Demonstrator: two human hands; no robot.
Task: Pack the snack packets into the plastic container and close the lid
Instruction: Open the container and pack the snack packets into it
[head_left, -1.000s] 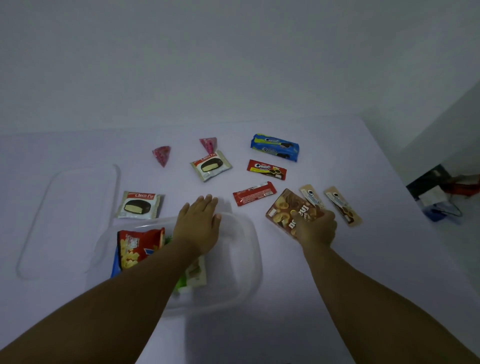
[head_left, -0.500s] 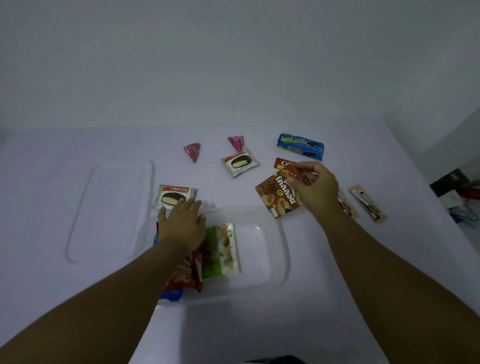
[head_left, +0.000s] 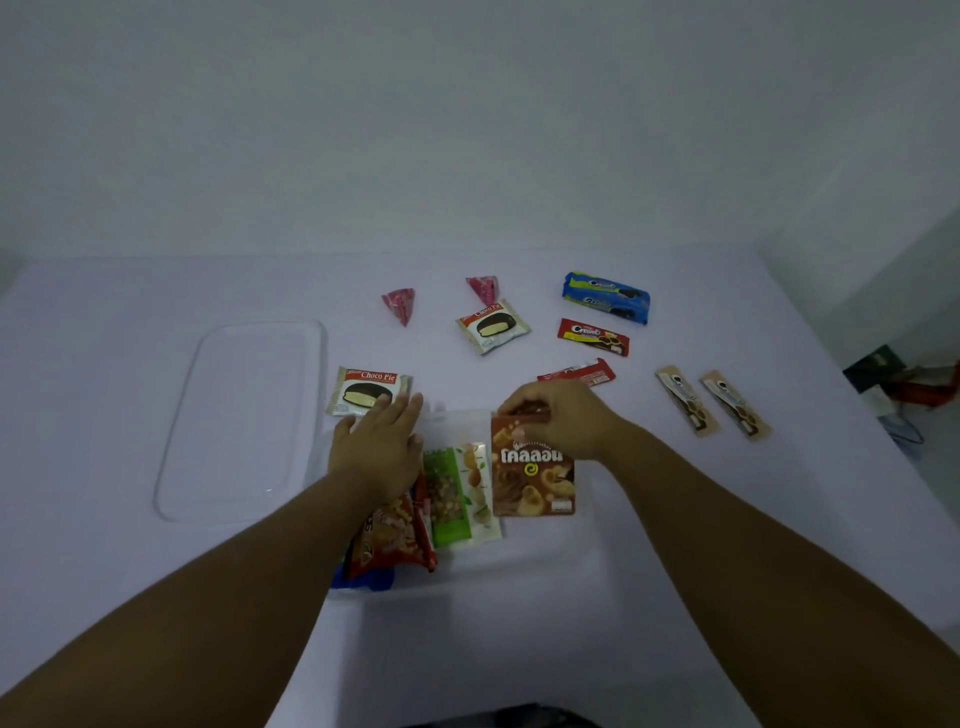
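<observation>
A clear plastic container (head_left: 524, 564) sits on the table in front of me. Inside lie a red snack bag (head_left: 389, 540) and a green-and-white nut packet (head_left: 457, 493). My right hand (head_left: 563, 418) pinches the top edge of a brown snack packet (head_left: 532, 480), which hangs over the container's right part. My left hand (head_left: 379, 441) rests flat with straight fingers on the container's far left edge, above the red bag. The clear lid (head_left: 244, 415) lies flat to the left.
On the table beyond lie two Choco Pie packets (head_left: 363, 389) (head_left: 493, 325), two pink triangular sweets (head_left: 400, 304) (head_left: 483, 288), a blue cookie pack (head_left: 605, 296), two red packets (head_left: 592, 335) (head_left: 579, 373) and two tan sticks (head_left: 685, 397) (head_left: 735, 402). The table edge runs at the right.
My right hand lifted the brown packet off the table and carried it left over the container. My left hand stayed at the container's left side.
</observation>
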